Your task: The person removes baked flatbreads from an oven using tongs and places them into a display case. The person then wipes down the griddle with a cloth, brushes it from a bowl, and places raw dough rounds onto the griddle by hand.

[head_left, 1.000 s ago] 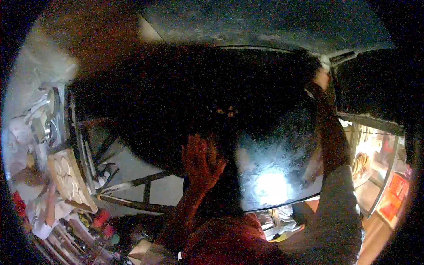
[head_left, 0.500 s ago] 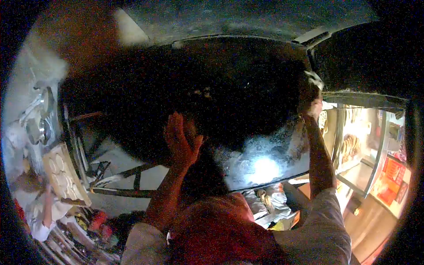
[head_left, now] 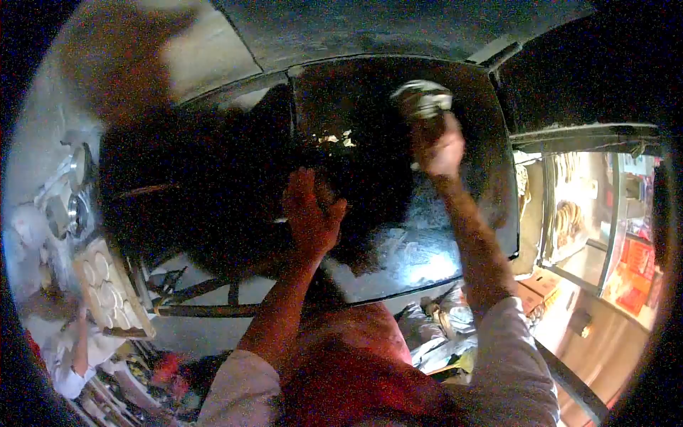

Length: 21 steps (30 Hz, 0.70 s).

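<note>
My right hand (head_left: 445, 148) grips a pale, shiny, rounded thing (head_left: 427, 98), blurred by motion, over the far right part of a large dark surface (head_left: 398, 256). Its exact kind cannot be made out. Lower and to the left, my left hand (head_left: 313, 217) hovers with fingers stretched out and thumb apart, and I see nothing held in it. Small bright patches (head_left: 334, 139) show in the dark beyond that hand. Whether either hand touches the surface is lost in the shadow.
On the left, a person's arm (head_left: 80, 349) reaches beside a board (head_left: 139, 324) bearing several pale round discs. A dark metal frame bar (head_left: 199, 311) runs along the near left. Silvery packets (head_left: 420, 331) lie below the surface's near edge. A lit glass case (head_left: 573, 213) stands right.
My right hand has swung left, from the right edge to above the dark surface, with the shiny thing in it. My left hand has shifted slightly right. The view has also moved a little.
</note>
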### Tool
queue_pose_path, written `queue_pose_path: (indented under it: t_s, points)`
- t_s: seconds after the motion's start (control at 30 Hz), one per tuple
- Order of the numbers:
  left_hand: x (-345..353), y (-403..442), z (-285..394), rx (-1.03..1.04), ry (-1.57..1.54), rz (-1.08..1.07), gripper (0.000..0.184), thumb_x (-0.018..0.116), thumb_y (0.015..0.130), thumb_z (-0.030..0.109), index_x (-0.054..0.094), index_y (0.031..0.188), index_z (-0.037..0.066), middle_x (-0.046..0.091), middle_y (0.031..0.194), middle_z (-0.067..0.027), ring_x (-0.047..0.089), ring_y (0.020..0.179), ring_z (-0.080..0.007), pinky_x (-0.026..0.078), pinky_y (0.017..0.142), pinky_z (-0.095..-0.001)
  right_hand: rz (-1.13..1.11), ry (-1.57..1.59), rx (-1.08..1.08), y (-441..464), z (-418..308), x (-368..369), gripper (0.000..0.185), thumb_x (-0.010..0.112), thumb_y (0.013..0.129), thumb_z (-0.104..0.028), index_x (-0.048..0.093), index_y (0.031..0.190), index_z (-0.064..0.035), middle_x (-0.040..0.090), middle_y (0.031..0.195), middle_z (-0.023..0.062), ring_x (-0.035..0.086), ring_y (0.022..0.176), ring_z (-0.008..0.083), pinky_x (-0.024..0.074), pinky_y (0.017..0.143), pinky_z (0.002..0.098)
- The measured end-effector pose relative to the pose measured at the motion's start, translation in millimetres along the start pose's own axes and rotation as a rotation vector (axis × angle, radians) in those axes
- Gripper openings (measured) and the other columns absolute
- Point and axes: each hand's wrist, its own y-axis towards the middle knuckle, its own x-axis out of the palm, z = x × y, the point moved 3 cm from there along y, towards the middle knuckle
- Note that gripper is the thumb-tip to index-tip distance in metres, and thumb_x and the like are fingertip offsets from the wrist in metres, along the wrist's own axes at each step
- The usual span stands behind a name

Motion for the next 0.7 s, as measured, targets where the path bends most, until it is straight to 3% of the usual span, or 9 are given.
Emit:
queue_pose_path:
  t_s: [0.1,0.17,0.37,0.4,0.43,0.5,0.6,0.63,0.7]
  points:
    - [-6.9,-1.7,-6.8,0.004,0.056,-0.014,0.084,0.062,0.085,0.049,0.029,0.146,0.002,0.031,0.150,-0.0245,0.028,0.138,-0.0445,0.018,0.112,-0.0569,-0.142,-1.122,-0.230,53.3,-14.8,-25.5,0.046,0.067,0.080,-0.021,0.057,0.121,-0.0042,0.067,0.103,0.0135,0.067,0.087,0.0291,0.0561,0.076,0.0361]
    - [2.2,4.4,5.4,0.013,0.042,-0.009,0.083,0.060,0.086,0.051,0.029,0.146,0.002,0.030,0.150,-0.0245,0.028,0.138,-0.0444,0.018,0.112,-0.0573,-0.135,-1.068,-0.081,56.4,-10.4,17.1,0.045,0.067,0.079,-0.022,0.058,0.121,-0.0073,0.067,0.103,0.0128,0.067,0.087,0.0266,0.0559,0.076,0.0359]
    - [5.9,-0.9,15.2,0.095,0.040,0.100,0.080,0.052,0.090,0.055,0.030,0.145,0.001,0.031,0.149,-0.0252,0.030,0.138,-0.0428,0.020,0.111,-0.0577,-0.246,-1.091,-0.576,-38.9,-93.6,143.6,0.058,0.071,0.078,-0.014,0.052,0.133,-0.0190,0.067,0.102,0.0127,0.067,0.082,0.0278,0.0571,0.073,0.0377]
    - [5.2,0.6,15.5,0.008,0.052,0.053,0.080,0.051,0.091,0.056,0.031,0.145,0.000,0.033,0.148,-0.0255,0.030,0.137,-0.0423,0.020,0.111,-0.0570,-0.352,-1.124,-0.017,-33.6,-57.8,129.5,0.062,0.071,0.079,-0.017,0.047,0.137,-0.0159,0.064,0.112,0.0148,0.065,0.090,0.0322,0.0559,0.076,0.0405]
    - [7.7,4.2,14.5,0.009,0.044,0.055,0.080,0.051,0.091,0.056,0.031,0.145,0.000,0.033,0.148,-0.0255,0.030,0.137,-0.0423,0.020,0.111,-0.0570,-0.271,-0.868,-0.074,-41.8,-82.3,98.1,0.072,0.072,0.068,-0.014,0.047,0.134,-0.0075,0.060,0.122,0.0174,0.054,0.115,0.0359,0.0496,0.093,0.0433]
    - [14.7,1.8,10.4,0.009,0.033,0.106,0.075,0.052,0.091,0.050,0.032,0.143,-0.001,0.036,0.146,-0.0257,0.032,0.136,-0.0423,0.022,0.111,-0.0549,-0.179,-0.739,-0.141,-70.2,-122.1,24.3,0.072,0.073,0.070,-0.016,0.045,0.135,-0.0024,0.055,0.125,0.0235,0.051,0.116,0.0414,0.0444,0.098,0.0462]
    - [16.8,0.6,4.1,-0.100,-0.184,0.068,0.069,0.052,0.091,0.040,0.033,0.142,-0.002,0.037,0.145,-0.0256,0.035,0.134,-0.0429,0.023,0.110,-0.0531,-0.186,-1.036,-0.451,-198.3,-105.5,-76.4,0.053,0.070,0.078,-0.014,0.054,0.127,-0.0034,0.060,0.103,0.0195,0.062,0.082,0.0367,0.0536,0.068,0.0446]
    - [17.9,3.6,3.7,-0.101,-0.194,0.072,0.069,0.052,0.091,0.040,0.033,0.142,-0.002,0.037,0.145,-0.0256,0.035,0.134,-0.0429,0.023,0.110,-0.0531,-0.392,-1.016,-0.025,-229.1,-143.5,-62.6,0.049,0.071,0.076,-0.013,0.059,0.123,-0.0035,0.062,0.105,0.0181,0.062,0.083,0.0363,0.0538,0.068,0.0452]
    - [14.0,3.9,1.5,-0.047,-0.250,0.105,0.066,0.051,0.089,0.033,0.034,0.141,-0.004,0.039,0.143,-0.0257,0.036,0.132,-0.0437,0.023,0.110,-0.0519,-0.506,-0.959,-0.493,-289.0,-131.3,-49.2,0.044,0.067,0.078,-0.013,0.061,0.120,-0.0047,0.063,0.104,0.0180,0.062,0.090,0.0366,0.0548,0.073,0.0468]
